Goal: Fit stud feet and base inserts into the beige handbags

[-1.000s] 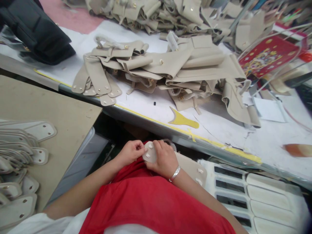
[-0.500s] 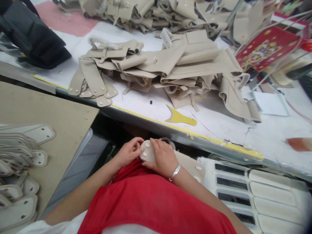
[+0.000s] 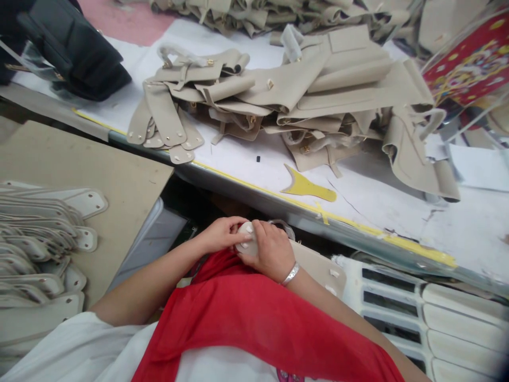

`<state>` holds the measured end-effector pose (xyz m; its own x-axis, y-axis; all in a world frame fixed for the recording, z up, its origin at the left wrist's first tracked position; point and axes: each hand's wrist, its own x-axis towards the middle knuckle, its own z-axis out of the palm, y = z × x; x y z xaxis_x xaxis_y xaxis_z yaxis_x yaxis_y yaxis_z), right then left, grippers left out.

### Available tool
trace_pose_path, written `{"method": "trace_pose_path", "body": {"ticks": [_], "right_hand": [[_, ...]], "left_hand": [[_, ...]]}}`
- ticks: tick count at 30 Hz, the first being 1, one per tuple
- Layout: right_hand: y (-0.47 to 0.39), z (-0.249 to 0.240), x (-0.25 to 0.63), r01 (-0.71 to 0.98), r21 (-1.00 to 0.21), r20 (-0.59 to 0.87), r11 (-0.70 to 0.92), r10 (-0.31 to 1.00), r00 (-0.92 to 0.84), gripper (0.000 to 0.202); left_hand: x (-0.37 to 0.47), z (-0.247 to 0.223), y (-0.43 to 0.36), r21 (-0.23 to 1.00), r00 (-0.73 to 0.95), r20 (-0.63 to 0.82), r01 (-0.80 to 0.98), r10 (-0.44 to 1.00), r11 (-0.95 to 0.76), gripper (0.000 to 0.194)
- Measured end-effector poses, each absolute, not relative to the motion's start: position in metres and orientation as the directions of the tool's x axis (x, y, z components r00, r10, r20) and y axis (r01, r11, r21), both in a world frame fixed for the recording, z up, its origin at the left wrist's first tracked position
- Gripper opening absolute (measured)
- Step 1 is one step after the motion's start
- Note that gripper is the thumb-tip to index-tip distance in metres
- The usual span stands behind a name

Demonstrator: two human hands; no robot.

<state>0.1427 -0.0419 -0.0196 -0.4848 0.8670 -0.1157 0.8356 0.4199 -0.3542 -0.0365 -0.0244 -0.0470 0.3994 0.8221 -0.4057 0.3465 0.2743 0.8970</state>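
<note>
Low in front of my red apron (image 3: 254, 313), both hands hold a beige leather bag piece (image 3: 314, 260). Its rounded end (image 3: 247, 248) shows between them, with small white tabs on its face. My left hand (image 3: 225, 234) pinches the edge of that end, thumb on top and fingers curled against it. Wrapped over the piece from the other side is my right hand (image 3: 272, 249), its thumb beneath. The piece runs on past my right wrist to another end with white tabs. A plastic-wrapped loop (image 3: 282, 228) shows behind my right hand. My hands partly hide the rounded end.
Beige bag pieces (image 3: 294, 90) lie heaped across the white table (image 3: 234, 159), by a yellow template (image 3: 308, 184). A black bag (image 3: 75, 53) stands at the back left. Stacked beige straps (image 3: 43, 223) lie on the left board (image 3: 119, 175). A white slatted rack (image 3: 392, 302) stands at right.
The view has shifted, so the table things appear further right. My left thumb has moved further over the rounded end, covering more of it. Both hands still hold the piece.
</note>
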Motion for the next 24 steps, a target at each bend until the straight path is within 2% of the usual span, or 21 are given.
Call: {"method": "trace_pose_path", "body": {"ticks": [3,7,11,14,19,24], "right_hand": [[-0.042,-0.02,0.142,0.837,-0.362,-0.123,0.412,0.868,-0.48,0.062],[-0.044,-0.022,0.142,0.824,-0.383,-0.12,0.418,0.862,-0.493,0.068],[-0.043,-0.023,0.153,0.781,-0.427,-0.091,0.455,0.838,-0.538,0.087],[-0.042,-0.022,0.171,0.748,-0.454,-0.13,0.484,0.794,-0.594,0.097],[-0.047,-0.017,0.185,0.779,-0.418,-0.158,0.467,0.807,-0.569,0.093],[-0.048,-0.016,0.173,0.818,-0.357,-0.184,0.451,0.824,-0.535,0.079]], "left_hand": [[-0.033,-0.048,-0.025,0.88,0.389,-0.4,0.415,0.83,0.23,0.044],[-0.034,-0.05,-0.026,0.887,0.386,-0.366,0.42,0.846,0.192,0.042],[-0.036,-0.051,-0.027,0.907,0.414,-0.325,0.39,0.851,0.157,0.042],[-0.036,-0.052,-0.027,0.917,0.453,-0.307,0.377,0.837,0.132,0.042],[-0.038,-0.052,-0.027,0.919,0.472,-0.298,0.377,0.83,0.116,0.042],[-0.04,-0.051,-0.024,0.894,0.474,-0.324,0.436,0.819,0.101,0.043]]}}
